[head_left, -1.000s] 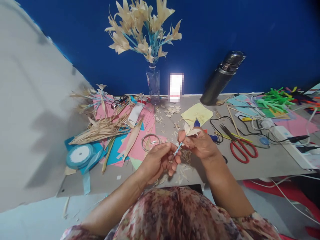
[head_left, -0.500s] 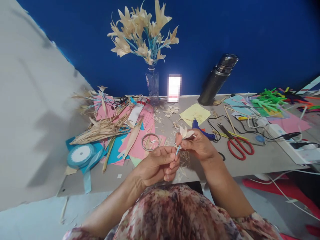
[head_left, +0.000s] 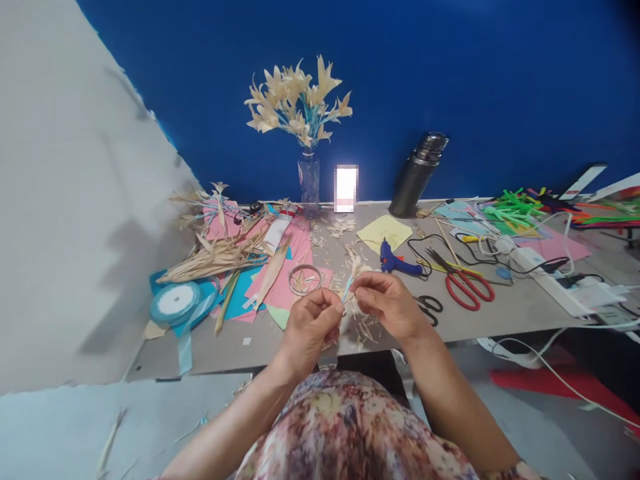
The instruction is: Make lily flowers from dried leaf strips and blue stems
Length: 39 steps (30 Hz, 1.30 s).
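Note:
My left hand point(head_left: 313, 323) pinches the light blue stem point(head_left: 347, 288) of a small cream flower between thumb and bent fingers. The flower point(head_left: 357, 269), which looks made of dried husk, points up and away from me. My right hand point(head_left: 390, 307) is close on the other side, thumb and fingers drawn together at the stem just below the petals. Its fingertips partly overlap the stem, so the exact contact is hard to see. Husk scraps point(head_left: 367, 327) lie below the hands. Just beyond the right hand is a blue glue gun point(head_left: 400, 261).
Left are a ribbon spool point(head_left: 174, 303), dried husks point(head_left: 215, 259), pink paper point(head_left: 300, 247) and a tape roll point(head_left: 305, 279). At the back stand a bottle of husk flowers point(head_left: 309, 180) and a dark flask point(head_left: 417, 177). Red-handled scissors point(head_left: 470, 288), cables and a power strip point(head_left: 553, 283) lie right.
My view has shifted, showing the table smaller. The flower has tipped away from me. My right hand has moved from around the petals' base to beside the stem; my left keeps its pinch.

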Motion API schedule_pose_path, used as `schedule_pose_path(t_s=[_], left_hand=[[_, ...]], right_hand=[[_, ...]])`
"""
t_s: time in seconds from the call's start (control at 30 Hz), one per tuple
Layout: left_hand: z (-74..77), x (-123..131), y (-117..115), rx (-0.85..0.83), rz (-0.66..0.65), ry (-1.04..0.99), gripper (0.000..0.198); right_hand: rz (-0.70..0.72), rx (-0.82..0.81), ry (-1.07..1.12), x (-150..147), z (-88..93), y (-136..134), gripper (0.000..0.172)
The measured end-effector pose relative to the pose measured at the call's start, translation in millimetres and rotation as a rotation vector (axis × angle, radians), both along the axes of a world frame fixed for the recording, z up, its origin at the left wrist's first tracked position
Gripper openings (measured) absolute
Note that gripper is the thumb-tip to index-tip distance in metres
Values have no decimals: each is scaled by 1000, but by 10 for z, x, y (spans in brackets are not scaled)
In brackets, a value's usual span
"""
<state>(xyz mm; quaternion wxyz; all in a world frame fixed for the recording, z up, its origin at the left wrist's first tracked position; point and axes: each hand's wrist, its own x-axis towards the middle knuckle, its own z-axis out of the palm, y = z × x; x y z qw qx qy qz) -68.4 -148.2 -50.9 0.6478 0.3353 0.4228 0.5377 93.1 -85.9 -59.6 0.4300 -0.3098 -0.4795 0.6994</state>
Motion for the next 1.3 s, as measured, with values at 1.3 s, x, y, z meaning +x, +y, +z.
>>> schedule_pose_path(t_s=[1.3], left_hand=[[48,-416,297,0,-168,-33,29]], right_hand=[[-121,153,-142,364,-315,-10,38]])
